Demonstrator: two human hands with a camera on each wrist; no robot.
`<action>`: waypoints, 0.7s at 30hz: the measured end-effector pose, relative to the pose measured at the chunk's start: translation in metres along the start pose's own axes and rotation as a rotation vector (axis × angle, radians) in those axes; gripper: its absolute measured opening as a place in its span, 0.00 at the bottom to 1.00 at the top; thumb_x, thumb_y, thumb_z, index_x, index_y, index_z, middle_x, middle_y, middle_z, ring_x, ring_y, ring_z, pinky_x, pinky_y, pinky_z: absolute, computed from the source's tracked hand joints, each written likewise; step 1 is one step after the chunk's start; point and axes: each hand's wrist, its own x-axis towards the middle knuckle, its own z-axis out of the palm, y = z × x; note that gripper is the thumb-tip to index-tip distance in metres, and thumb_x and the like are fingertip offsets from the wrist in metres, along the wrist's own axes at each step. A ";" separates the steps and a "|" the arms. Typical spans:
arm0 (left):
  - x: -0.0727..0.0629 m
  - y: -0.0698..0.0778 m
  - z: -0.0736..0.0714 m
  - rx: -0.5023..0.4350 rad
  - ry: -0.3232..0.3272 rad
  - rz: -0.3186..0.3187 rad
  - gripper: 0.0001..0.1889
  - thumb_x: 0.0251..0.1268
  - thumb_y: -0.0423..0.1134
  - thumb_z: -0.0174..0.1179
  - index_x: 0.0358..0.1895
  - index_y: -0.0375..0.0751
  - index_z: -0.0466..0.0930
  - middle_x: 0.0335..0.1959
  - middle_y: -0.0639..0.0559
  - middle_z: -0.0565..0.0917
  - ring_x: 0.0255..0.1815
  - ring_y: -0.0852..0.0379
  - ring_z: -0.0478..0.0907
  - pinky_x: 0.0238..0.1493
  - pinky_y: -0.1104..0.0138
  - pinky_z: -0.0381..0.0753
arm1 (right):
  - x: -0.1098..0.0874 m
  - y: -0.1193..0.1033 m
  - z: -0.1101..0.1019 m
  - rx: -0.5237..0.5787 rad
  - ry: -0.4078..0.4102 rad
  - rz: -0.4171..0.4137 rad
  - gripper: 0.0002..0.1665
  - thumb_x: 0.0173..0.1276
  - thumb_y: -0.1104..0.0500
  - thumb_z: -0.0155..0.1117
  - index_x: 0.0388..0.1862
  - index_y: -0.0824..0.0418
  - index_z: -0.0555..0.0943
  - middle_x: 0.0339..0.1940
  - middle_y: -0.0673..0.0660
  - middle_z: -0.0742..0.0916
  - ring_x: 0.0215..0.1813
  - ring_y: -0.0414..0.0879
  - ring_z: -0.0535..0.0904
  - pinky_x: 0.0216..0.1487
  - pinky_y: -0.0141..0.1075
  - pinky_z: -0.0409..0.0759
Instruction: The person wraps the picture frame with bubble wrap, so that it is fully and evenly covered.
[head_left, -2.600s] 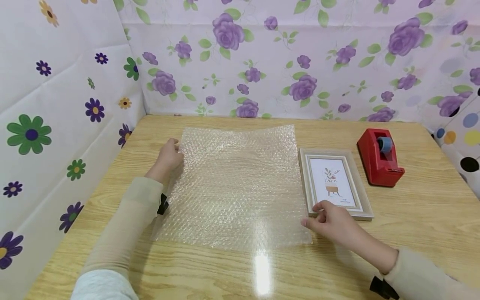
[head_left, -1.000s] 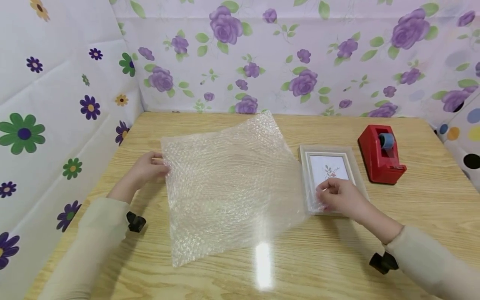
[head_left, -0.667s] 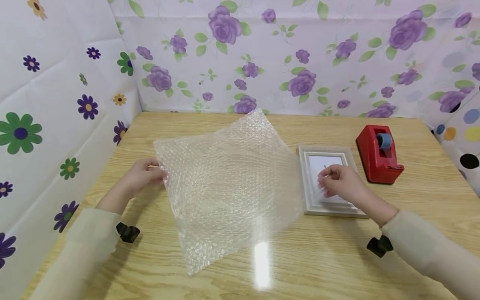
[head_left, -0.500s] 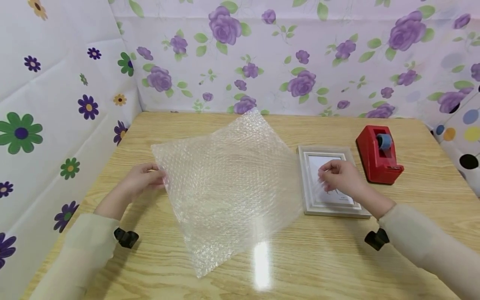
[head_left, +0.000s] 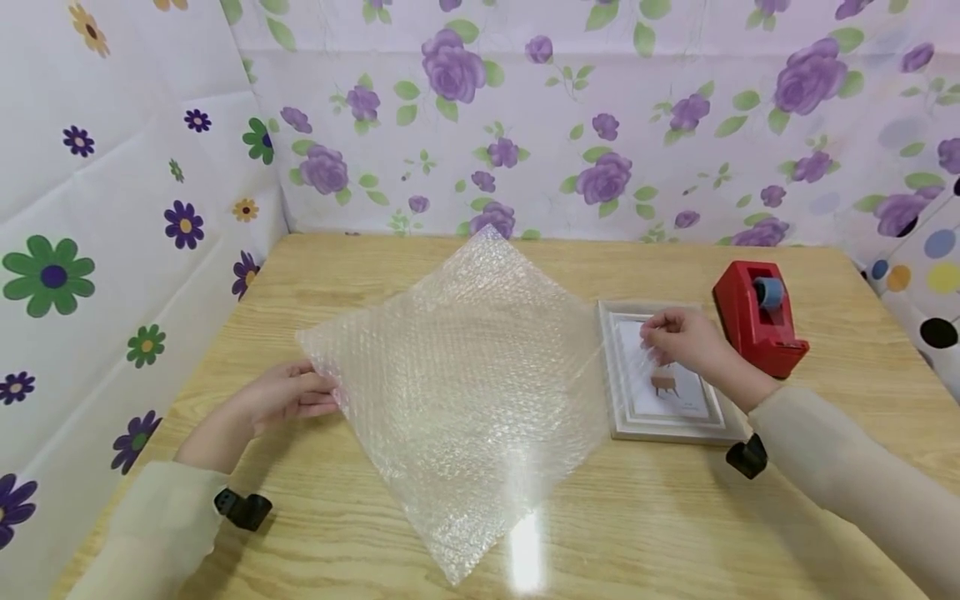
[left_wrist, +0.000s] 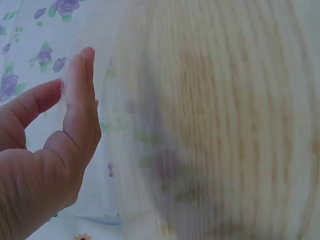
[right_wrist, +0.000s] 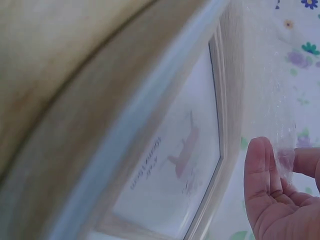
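A clear sheet of bubble wrap [head_left: 465, 375] lies turned like a diamond over the wooden table in the head view. My left hand [head_left: 281, 396] pinches its left side between thumb and fingers; the left wrist view shows the thumb and fingers [left_wrist: 80, 95] meeting at the film. My right hand [head_left: 690, 342] pinches the opposite corner, held above the picture frame [head_left: 667, 429]. That frame is pale and rectangular, with a plant-stand print inside, and lies flat on the table. In the right wrist view bubble wrap [right_wrist: 280, 120] runs up from between my thumb and fingers.
A red tape dispenser [head_left: 761, 321] with a blue-cored roll stands right of the picture frame, close behind my right hand. The wooden table [head_left: 360, 542] ends at a flowered cloth [head_left: 540, 125] at the back and another along the left.
The bubble wrap has turned from square-on to a diamond. My left hand has moved left and toward me; my right hand has moved away from me, over the picture frame, with its corner.
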 end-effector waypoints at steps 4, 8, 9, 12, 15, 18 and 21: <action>-0.003 -0.004 -0.001 0.009 -0.080 0.015 0.10 0.70 0.30 0.49 0.51 0.33 0.65 0.36 0.53 0.84 0.39 0.60 0.84 0.48 0.69 0.82 | 0.005 0.001 -0.005 -0.008 0.000 -0.004 0.18 0.73 0.59 0.54 0.51 0.74 0.74 0.39 0.63 0.85 0.30 0.39 0.79 0.35 0.32 0.84; -0.002 -0.005 -0.002 0.001 -0.139 -0.001 0.07 0.68 0.30 0.53 0.46 0.36 0.69 0.36 0.52 0.84 0.39 0.60 0.84 0.49 0.68 0.82 | 0.008 0.005 -0.015 -0.003 0.001 -0.006 0.18 0.73 0.60 0.53 0.53 0.74 0.74 0.40 0.62 0.85 0.32 0.38 0.80 0.36 0.31 0.84; -0.002 -0.006 -0.002 0.004 -0.149 -0.007 0.06 0.68 0.29 0.54 0.45 0.36 0.69 0.36 0.53 0.84 0.39 0.60 0.84 0.49 0.68 0.82 | 0.008 0.007 -0.016 -0.001 0.000 -0.004 0.18 0.73 0.60 0.53 0.53 0.74 0.73 0.40 0.61 0.85 0.32 0.38 0.80 0.36 0.30 0.84; 0.001 -0.007 -0.004 0.026 -0.168 -0.013 0.04 0.68 0.29 0.53 0.43 0.37 0.71 0.35 0.53 0.84 0.39 0.60 0.84 0.50 0.67 0.82 | 0.011 0.013 -0.019 0.008 -0.019 0.011 0.18 0.73 0.60 0.54 0.54 0.73 0.73 0.40 0.59 0.85 0.32 0.38 0.80 0.37 0.30 0.84; 0.002 -0.009 -0.007 0.044 -0.167 -0.022 0.06 0.69 0.29 0.52 0.46 0.37 0.70 0.37 0.53 0.84 0.40 0.59 0.84 0.51 0.66 0.82 | 0.013 0.017 -0.017 0.007 -0.033 0.027 0.20 0.72 0.57 0.56 0.54 0.72 0.73 0.40 0.59 0.84 0.33 0.40 0.79 0.38 0.30 0.84; 0.002 -0.008 -0.010 0.058 -0.124 -0.037 0.09 0.69 0.32 0.52 0.49 0.35 0.66 0.37 0.52 0.84 0.40 0.58 0.84 0.51 0.65 0.82 | 0.013 0.018 -0.016 -0.004 -0.033 0.029 0.20 0.72 0.56 0.56 0.54 0.71 0.73 0.41 0.61 0.84 0.33 0.41 0.79 0.38 0.31 0.84; 0.003 -0.005 -0.013 0.055 -0.036 -0.051 0.14 0.71 0.35 0.50 0.53 0.31 0.63 0.37 0.53 0.82 0.39 0.59 0.83 0.51 0.67 0.81 | 0.010 0.015 -0.017 -0.012 -0.025 0.012 0.20 0.72 0.56 0.55 0.53 0.72 0.74 0.43 0.65 0.83 0.34 0.43 0.81 0.39 0.33 0.85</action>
